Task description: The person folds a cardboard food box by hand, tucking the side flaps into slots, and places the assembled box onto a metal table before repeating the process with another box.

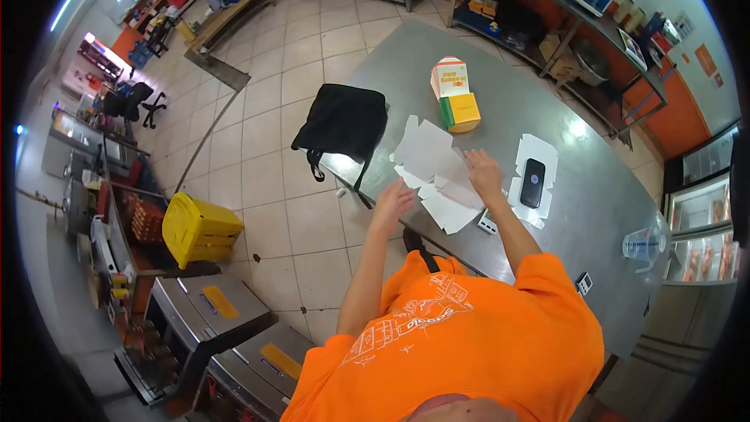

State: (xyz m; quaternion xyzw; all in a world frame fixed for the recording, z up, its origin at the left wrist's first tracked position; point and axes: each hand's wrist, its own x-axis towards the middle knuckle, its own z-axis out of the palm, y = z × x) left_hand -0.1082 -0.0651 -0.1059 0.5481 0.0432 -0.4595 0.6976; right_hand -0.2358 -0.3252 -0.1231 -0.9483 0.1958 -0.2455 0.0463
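Note:
Flattened white cardboard cartons [426, 148] lie overlapping on the steel table in front of me. My left hand [396, 202] is at their near left edge, fingers stretched out and holding nothing I can see. On the right side of the cartons lies my right hand [484, 173], its fingers extended over the cardboard. Another flat white carton [537, 148] is to the right, with a black phone [532, 183] on top of it. A small white device [487, 223] sits under my right forearm, partly hidden.
On the steel table [594, 180] stand a stack of printed cartons [451, 78], a yellow and green box [461, 112] and a clear plastic jug [643, 245]. A black bag [341, 121] hangs over the left edge. A yellow bin [201, 228] stands on the tiled floor.

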